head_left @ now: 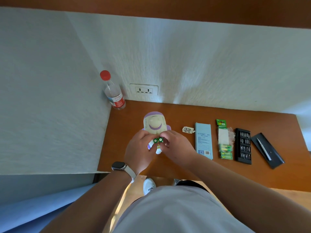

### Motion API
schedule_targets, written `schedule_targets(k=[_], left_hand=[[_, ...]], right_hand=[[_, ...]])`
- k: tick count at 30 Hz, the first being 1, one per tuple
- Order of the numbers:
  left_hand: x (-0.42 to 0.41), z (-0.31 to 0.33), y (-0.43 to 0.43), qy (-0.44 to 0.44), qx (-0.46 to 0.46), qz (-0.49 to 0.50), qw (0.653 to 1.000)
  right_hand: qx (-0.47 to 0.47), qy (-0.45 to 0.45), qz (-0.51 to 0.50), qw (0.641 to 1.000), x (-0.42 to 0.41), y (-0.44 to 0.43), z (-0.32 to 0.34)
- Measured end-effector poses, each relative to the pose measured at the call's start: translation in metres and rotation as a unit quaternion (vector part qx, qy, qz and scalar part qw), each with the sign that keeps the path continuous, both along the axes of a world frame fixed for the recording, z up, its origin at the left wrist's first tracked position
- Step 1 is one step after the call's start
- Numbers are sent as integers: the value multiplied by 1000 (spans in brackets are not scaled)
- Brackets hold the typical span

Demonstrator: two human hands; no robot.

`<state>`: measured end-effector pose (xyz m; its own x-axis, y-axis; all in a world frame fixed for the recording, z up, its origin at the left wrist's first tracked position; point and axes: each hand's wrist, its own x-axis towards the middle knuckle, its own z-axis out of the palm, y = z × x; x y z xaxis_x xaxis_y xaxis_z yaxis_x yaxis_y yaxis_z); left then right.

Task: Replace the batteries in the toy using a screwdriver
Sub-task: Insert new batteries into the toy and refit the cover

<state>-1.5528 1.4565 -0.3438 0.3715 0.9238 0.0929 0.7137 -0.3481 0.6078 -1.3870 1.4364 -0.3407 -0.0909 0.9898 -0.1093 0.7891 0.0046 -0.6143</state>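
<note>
toy (154, 123) bottom behind left hand (139, 148) and right hand (178, 145); box (203, 140) print perhaps illegible

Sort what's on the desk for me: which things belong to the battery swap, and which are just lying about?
Job: toy, two batteries pinched by left hand and right hand, small white cover, battery pack, bit tray, screwdriver.
Lying about: water bottle, blue box, wall socket.
</note>
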Motion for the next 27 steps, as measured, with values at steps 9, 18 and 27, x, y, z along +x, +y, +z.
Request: schedule_targets(k=[9, 18, 27], left_hand=[[-1, 1, -4, -7, 13, 0, 1000], [12, 7, -8, -57, 157, -116, 979], [77, 3, -18, 33, 127, -182, 974]], right_hand=[[0, -9, -29, 1000, 5, -10, 0], [15, -113, 6, 993, 36, -41, 17], [-16, -206, -36, 978, 107, -82, 11]])
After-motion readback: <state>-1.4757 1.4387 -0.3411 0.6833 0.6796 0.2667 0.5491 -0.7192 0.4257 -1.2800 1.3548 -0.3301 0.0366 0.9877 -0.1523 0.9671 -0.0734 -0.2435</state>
